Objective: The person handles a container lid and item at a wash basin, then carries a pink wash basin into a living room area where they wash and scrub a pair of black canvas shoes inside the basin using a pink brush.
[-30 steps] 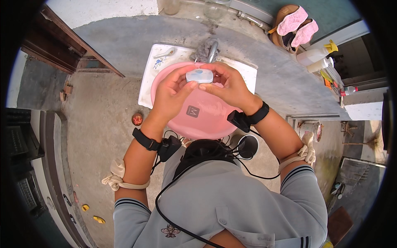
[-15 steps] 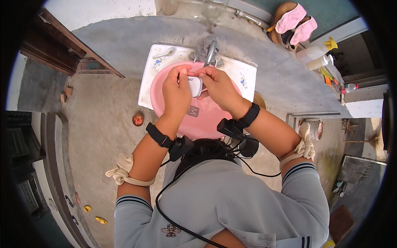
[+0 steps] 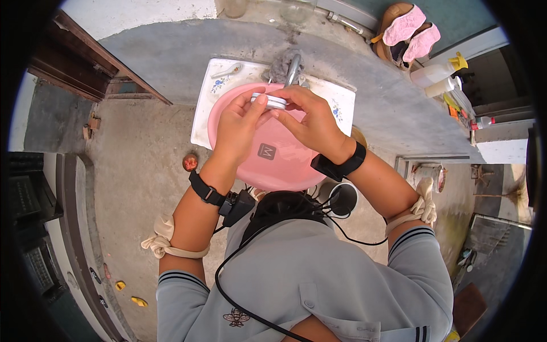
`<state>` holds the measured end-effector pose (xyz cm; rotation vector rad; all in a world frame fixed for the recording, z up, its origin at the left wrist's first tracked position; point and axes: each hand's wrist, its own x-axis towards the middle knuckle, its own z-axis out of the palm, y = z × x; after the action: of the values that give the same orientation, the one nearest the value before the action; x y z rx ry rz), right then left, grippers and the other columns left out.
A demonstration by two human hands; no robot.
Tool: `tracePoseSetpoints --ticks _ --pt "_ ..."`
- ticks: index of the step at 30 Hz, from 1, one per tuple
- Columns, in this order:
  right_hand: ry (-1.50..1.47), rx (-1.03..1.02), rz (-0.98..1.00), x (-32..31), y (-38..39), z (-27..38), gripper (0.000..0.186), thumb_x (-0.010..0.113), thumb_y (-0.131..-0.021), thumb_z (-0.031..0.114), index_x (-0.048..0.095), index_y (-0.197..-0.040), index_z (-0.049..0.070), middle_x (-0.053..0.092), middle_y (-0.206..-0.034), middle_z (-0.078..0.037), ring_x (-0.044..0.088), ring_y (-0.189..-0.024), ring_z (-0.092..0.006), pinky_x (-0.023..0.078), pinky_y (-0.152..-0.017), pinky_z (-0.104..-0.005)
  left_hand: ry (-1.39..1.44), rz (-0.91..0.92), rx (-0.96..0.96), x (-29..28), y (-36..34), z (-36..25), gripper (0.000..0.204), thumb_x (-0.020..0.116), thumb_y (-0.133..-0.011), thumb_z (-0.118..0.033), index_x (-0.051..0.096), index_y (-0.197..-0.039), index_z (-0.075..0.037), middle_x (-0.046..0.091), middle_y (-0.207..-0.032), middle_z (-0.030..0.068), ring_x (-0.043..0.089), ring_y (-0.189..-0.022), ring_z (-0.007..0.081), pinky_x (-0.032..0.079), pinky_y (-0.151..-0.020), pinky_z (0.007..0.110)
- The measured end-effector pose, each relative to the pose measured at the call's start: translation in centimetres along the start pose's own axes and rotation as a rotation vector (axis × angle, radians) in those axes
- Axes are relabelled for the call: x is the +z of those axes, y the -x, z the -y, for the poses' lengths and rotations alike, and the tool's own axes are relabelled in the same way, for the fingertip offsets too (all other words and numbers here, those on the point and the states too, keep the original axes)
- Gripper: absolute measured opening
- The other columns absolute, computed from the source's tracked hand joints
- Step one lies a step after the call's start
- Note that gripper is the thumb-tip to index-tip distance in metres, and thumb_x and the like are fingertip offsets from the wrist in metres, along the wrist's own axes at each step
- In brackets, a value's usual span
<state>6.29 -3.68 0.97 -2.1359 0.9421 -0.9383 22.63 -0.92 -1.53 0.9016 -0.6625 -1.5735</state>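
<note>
Both hands hold a small white flat case (image 3: pixel 270 101) with rounded corners, its seamed side edge facing up at me. My left hand (image 3: pixel 238 121) grips its left end between thumb and fingers. The fingers of my right hand (image 3: pixel 314 118) close on its right end. Below the hands a pink plastic basin (image 3: pixel 290 162), with a dark square label inside, sits in the white sink (image 3: pixel 200 128). Behind the case stands a metal tap (image 3: pixel 293 69), with a grey fluffy cloth (image 3: pixel 278 67) bunched beside it.
A small white spoon-like object (image 3: pixel 228 72) lies on the sink's far left corner. Shoes with pink insoles (image 3: pixel 401 31) and pump bottles (image 3: pixel 439 74) line the ledge at the right. A round reddish object (image 3: pixel 190 162) is on the floor to the left. Black cables (image 3: pixel 250 248) hang across my front.
The case has turned from showing its broad face to showing its side edge, and has risen slightly toward the tap. Both hands moved with it, and the right wrist has shifted outward.
</note>
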Motion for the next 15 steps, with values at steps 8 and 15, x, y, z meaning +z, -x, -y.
tracePoseSetpoints --ticks 8,15 --pt "-0.538 0.195 0.085 0.2 -0.2 -0.5 0.034 0.061 -0.084 0.0 0.059 -0.118 0.005 0.051 -0.122 -0.008 0.051 -0.112 -0.0177 0.046 -0.091 -0.0296 -0.077 0.11 0.163 -1.1 0.6 0.2 0.045 0.062 -0.084 -0.002 0.047 -0.126 0.002 0.054 -0.121 0.0101 0.052 -0.111 0.016 0.043 -0.093 0.027" --pt "-0.678 0.084 0.09 0.4 0.0 -0.6 0.039 0.058 -0.085 -0.004 0.054 -0.123 0.003 0.045 -0.128 -0.009 0.047 -0.117 -0.0181 0.042 -0.096 -0.0307 -0.174 0.177 0.18 -1.3 1.2 -0.7 0.052 0.06 -0.083 0.004 0.04 -0.132 0.003 0.049 -0.128 0.0106 0.049 -0.116 0.017 0.041 -0.097 0.029"
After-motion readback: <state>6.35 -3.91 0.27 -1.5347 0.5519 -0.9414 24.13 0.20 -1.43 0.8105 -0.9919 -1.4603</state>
